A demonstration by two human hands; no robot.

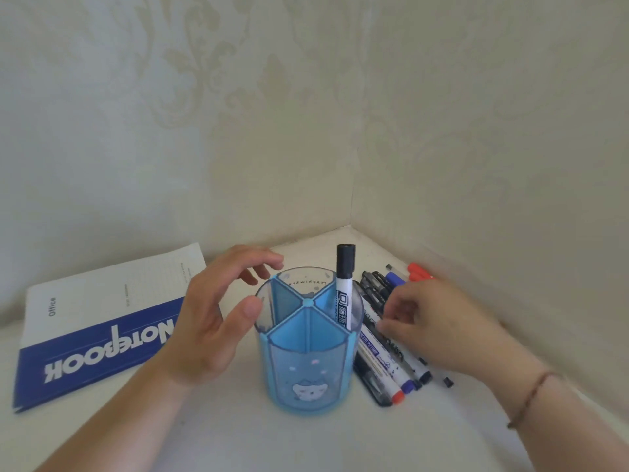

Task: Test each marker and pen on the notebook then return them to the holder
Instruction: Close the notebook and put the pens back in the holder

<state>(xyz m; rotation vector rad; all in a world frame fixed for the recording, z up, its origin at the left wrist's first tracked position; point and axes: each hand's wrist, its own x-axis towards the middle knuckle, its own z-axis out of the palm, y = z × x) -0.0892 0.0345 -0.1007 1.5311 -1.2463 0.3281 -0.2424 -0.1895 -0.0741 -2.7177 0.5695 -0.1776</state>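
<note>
Blue holder point(308, 362) stands centre w/ one black-capped marker point(344, 287) upright in its right compartment. Left hand point(211, 321) spread wide beside holder, holding nothing. Right hand point(429, 321) fingertips on loose markers point(384, 362); grip unclear. Notebook point(98, 332) closed, far left.

Cream damask wallpaper point(306, 97), white tabletop point(306, 444)

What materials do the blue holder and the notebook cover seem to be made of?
The holder looks like glossy, translucent blue plastic: its inner dividers show through the wall. The notebook cover looks like smooth printed card or paper, thin and flat, probably with a slight sheen.
</note>
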